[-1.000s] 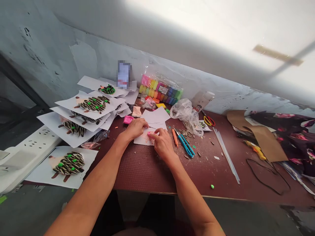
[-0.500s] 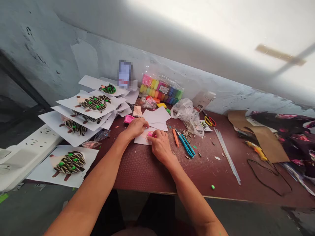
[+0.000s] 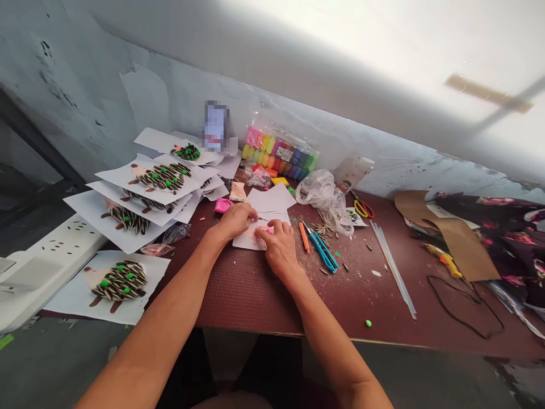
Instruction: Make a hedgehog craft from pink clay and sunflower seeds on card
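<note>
I'm seeing the right hand [image 3: 281,244] shifting slightly towards 2 o'clock from where it was 0.5 seconds ago, so more pink clay [image 3: 261,229] is showing, apparently lying on the small white paper [image 3: 242,242]. Its fingers are curling close over the clay; I'm not able to tell whether they're pinching it. The left hand [image 3: 237,220] is resting at the paper's 11 o'clock, fingers bunched, any grip hidden. At 3 o'clock, 1 orange pen [image 3: 304,238] is lying.

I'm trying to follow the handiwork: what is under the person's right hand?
Partly under the right hand is white paper, with pink clay-like material on it. How far either extends beneath the hand is covered and cannot be seen.
</note>
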`<act>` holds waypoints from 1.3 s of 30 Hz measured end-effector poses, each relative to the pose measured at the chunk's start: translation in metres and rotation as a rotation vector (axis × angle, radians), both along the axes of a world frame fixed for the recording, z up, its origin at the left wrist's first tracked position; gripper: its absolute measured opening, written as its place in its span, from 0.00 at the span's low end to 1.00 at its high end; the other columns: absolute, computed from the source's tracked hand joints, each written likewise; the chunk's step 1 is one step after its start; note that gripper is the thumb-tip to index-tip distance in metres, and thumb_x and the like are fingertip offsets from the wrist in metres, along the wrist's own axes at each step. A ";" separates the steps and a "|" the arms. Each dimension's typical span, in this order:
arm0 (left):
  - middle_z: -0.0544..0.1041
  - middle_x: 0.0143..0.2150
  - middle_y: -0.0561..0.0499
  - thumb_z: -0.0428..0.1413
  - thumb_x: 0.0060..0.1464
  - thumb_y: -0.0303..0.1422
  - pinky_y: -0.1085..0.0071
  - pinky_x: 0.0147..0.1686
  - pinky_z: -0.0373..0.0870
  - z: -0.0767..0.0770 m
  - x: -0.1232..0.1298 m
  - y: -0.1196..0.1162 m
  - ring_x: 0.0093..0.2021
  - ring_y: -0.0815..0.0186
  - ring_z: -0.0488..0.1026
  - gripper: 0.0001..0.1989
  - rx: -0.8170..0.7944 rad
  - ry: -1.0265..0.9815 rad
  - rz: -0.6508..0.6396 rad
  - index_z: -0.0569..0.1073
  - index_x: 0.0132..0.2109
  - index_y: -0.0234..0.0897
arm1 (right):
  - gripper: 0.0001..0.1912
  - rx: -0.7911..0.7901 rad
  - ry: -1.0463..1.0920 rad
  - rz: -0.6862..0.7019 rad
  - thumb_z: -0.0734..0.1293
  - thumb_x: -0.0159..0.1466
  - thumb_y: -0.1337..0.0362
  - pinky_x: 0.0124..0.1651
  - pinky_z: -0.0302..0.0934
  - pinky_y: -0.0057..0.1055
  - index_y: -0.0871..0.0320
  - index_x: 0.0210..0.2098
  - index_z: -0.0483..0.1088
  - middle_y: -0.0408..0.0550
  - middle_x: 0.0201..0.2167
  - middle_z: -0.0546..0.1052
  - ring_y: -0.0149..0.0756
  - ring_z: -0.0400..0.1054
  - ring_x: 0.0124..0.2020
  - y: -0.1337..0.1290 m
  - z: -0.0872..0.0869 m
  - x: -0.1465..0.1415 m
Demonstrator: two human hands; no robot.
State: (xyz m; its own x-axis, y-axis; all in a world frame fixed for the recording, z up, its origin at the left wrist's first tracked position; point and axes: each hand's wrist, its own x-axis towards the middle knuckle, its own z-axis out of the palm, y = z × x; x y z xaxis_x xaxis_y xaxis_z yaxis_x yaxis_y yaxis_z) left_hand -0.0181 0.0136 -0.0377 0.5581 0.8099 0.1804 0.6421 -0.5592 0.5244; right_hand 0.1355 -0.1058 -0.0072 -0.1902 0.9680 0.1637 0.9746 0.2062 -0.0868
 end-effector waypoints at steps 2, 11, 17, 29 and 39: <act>0.83 0.42 0.46 0.56 0.56 0.22 0.66 0.48 0.71 -0.001 0.000 0.000 0.45 0.58 0.77 0.12 0.005 -0.005 -0.001 0.84 0.40 0.38 | 0.19 -0.006 -0.012 -0.015 0.61 0.71 0.71 0.52 0.54 0.40 0.48 0.53 0.78 0.54 0.54 0.71 0.46 0.60 0.51 -0.001 0.002 0.000; 0.83 0.41 0.46 0.56 0.55 0.21 0.67 0.47 0.72 0.000 0.001 0.000 0.45 0.58 0.78 0.13 -0.008 -0.003 0.008 0.84 0.39 0.37 | 0.17 -0.029 -0.039 0.024 0.61 0.70 0.71 0.52 0.54 0.40 0.53 0.48 0.79 0.55 0.51 0.73 0.45 0.60 0.50 -0.007 0.001 -0.007; 0.83 0.42 0.46 0.56 0.55 0.22 0.66 0.48 0.72 0.002 0.000 -0.001 0.44 0.59 0.78 0.13 -0.019 -0.013 0.006 0.84 0.40 0.38 | 0.19 0.061 0.113 -0.053 0.61 0.69 0.73 0.52 0.53 0.39 0.50 0.48 0.81 0.53 0.51 0.73 0.43 0.61 0.49 -0.007 0.000 -0.003; 0.82 0.41 0.46 0.55 0.54 0.22 0.67 0.46 0.72 -0.003 0.000 0.002 0.44 0.59 0.77 0.14 0.003 -0.008 0.002 0.84 0.40 0.38 | 0.17 -0.002 0.038 0.013 0.62 0.69 0.72 0.60 0.53 0.44 0.55 0.48 0.81 0.55 0.64 0.68 0.48 0.56 0.61 -0.011 -0.002 -0.009; 0.83 0.41 0.47 0.55 0.54 0.23 0.67 0.47 0.73 -0.005 -0.001 0.003 0.43 0.60 0.77 0.14 0.011 -0.017 -0.018 0.84 0.40 0.39 | 0.18 0.055 0.115 -0.006 0.63 0.68 0.74 0.60 0.54 0.44 0.52 0.46 0.81 0.53 0.64 0.69 0.47 0.59 0.61 -0.008 -0.001 -0.004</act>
